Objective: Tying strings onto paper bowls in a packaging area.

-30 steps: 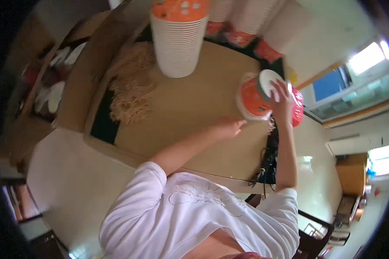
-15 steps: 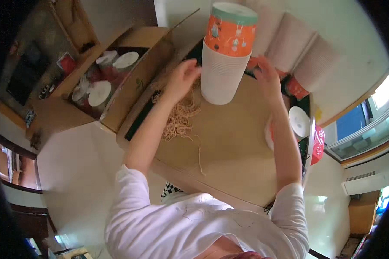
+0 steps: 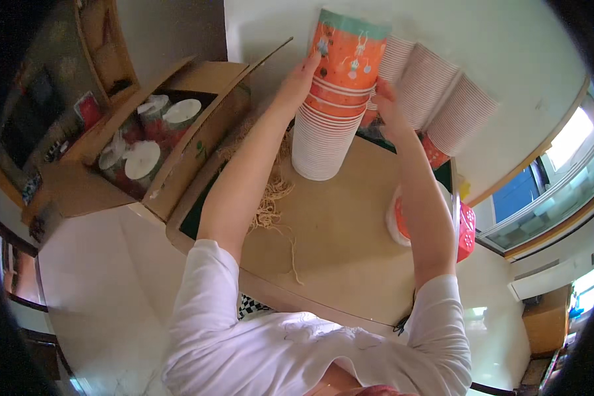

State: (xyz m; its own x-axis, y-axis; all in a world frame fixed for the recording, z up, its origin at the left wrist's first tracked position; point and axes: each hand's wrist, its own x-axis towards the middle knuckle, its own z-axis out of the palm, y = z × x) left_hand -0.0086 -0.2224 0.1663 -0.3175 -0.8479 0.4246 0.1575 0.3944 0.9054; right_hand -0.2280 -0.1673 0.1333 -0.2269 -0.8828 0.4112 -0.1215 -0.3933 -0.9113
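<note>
Stack of paper cups (image 3: 329, 125), upright on table (image 3: 350, 251): left hand (image 3: 299, 82) and right hand (image 3: 386, 105) clasped top orange cup (image 3: 347, 59) between them.

Tan table (image 3: 350, 244): cup stack (image 3: 325, 132), straw shreds (image 3: 270, 191).

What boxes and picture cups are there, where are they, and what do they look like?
Printed paper cup: top of the tall stack, orange with a teal rim and small figures, left hand and right hand on it.
Cardboard box: left of the table, brown, open, holding white-lidded cups.
Lidded cup: lying by the right forearm, orange and white.
Red perforated basket: at the table's right edge.
</note>
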